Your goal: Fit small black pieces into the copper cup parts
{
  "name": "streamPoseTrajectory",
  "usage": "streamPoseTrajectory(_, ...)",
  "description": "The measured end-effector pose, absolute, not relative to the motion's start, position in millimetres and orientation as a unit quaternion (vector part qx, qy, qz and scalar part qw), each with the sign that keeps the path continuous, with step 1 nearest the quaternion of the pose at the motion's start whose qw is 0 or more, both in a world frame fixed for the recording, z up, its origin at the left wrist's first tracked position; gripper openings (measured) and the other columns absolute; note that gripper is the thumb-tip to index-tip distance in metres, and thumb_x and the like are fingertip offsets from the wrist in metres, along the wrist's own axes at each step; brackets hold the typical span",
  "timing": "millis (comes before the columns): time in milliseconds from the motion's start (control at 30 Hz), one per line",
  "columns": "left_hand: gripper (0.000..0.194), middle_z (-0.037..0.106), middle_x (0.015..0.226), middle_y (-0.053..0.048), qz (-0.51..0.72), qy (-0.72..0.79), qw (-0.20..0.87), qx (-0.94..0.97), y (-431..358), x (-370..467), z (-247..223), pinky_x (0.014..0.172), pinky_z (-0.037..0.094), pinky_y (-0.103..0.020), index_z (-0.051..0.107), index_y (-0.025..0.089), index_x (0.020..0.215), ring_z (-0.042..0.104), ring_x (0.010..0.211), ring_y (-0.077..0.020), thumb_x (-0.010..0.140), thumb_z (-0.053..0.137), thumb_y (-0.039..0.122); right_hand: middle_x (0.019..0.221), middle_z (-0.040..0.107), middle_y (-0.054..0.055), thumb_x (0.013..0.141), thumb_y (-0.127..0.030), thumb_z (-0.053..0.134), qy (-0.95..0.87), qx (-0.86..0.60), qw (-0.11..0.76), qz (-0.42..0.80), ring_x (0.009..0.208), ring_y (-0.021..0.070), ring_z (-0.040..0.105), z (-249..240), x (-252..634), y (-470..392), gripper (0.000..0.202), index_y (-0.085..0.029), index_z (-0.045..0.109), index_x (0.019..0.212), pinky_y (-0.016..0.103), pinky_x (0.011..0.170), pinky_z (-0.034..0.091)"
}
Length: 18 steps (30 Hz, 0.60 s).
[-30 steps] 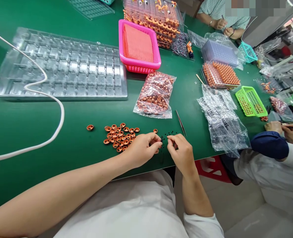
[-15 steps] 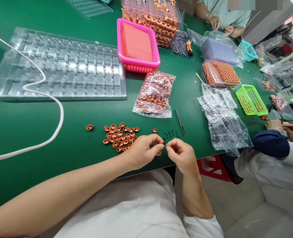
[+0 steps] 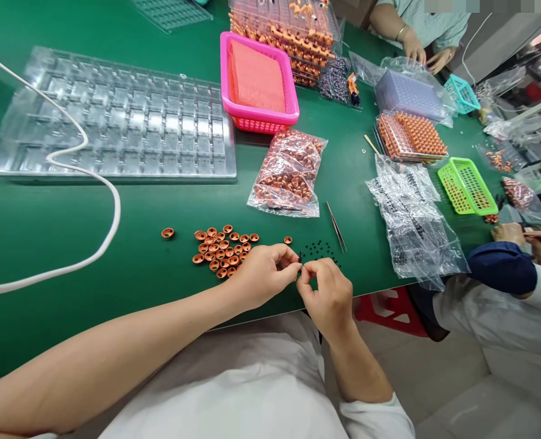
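Observation:
My left hand [image 3: 268, 274] pinches a small black piece [image 3: 300, 258] between thumb and fingertips near the table's front edge. Close against it, my right hand [image 3: 327, 292] has thumb and fingers pressed together; what they hold is too small to make out. To the left lies a group of orange-brown cup-shaped parts [image 3: 223, 249], partly behind my left hand. One such cup [image 3: 288, 240] sits just beyond my fingers, another [image 3: 167, 233] farther left. Tiny black pieces [image 3: 319, 246] are scattered beyond my right hand, beside metal tweezers [image 3: 336, 227].
A bag of cups [image 3: 291, 174], a pink basket [image 3: 293, 111] and a clear tray [image 3: 128, 122] lie farther back. A white cable [image 3: 117, 210] crosses the left side. Plastic bags [image 3: 412, 225] and a green basket [image 3: 466, 186] are right. Other people's hands [image 3: 414, 47] work nearby.
My right hand has shifted slightly left and turned, its fingertips closer to my left hand's. The view has moved a little. Across the table, the other person's hands have come closer together.

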<state>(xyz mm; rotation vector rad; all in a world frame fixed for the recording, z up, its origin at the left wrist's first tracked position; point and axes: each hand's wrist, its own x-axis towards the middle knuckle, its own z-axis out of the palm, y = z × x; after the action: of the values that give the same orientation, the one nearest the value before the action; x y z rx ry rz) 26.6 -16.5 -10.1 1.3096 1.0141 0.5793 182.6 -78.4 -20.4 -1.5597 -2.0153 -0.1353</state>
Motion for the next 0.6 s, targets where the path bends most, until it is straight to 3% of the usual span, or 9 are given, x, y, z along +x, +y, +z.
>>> streamPoseTrajectory(233,0.013,0.069,0.065,0.0,0.258,0.44,0.624,0.592,-15,27,-14,0.055,0.048,-0.023,0.065,0.017,0.074,0.063,0.061,-0.0152,0.078,0.063,0.03,0.071,0.061,0.001,0.091,-0.009,0.052,-0.738,-0.604,0.298,-0.041,0.064,0.015,0.057,-21,177,-78,0.015,-0.023,0.053,0.085,0.027,0.059,0.043)
streamPoseTrajectory(400,0.014,0.071,0.067,-0.002,0.253,0.443,0.612,0.604,-17,28,-12,0.058,0.049,-0.024,0.066,0.017,0.075,0.065,0.064,-0.0163,0.08,0.062,0.03,0.072,0.059,-0.001,0.092,-0.013,0.053,-0.685,-0.648,0.33,0.048,0.06,0.0122,0.053,-22,193,-70,0.013,-0.022,0.057,0.082,0.025,0.057,0.044)
streamPoseTrajectory(600,0.017,0.071,0.066,-0.002,0.253,0.444,0.638,0.576,-14,26,-12,0.057,0.052,-0.026,0.064,0.018,0.076,0.066,0.062,-0.0172,0.081,0.063,0.034,0.076,0.061,-0.001,0.094,-0.018,0.052,-0.698,-0.654,0.253,0.146,0.06,0.0118,0.053,-25,216,-64,0.016,-0.021,0.061,0.082,0.025,0.061,0.043)
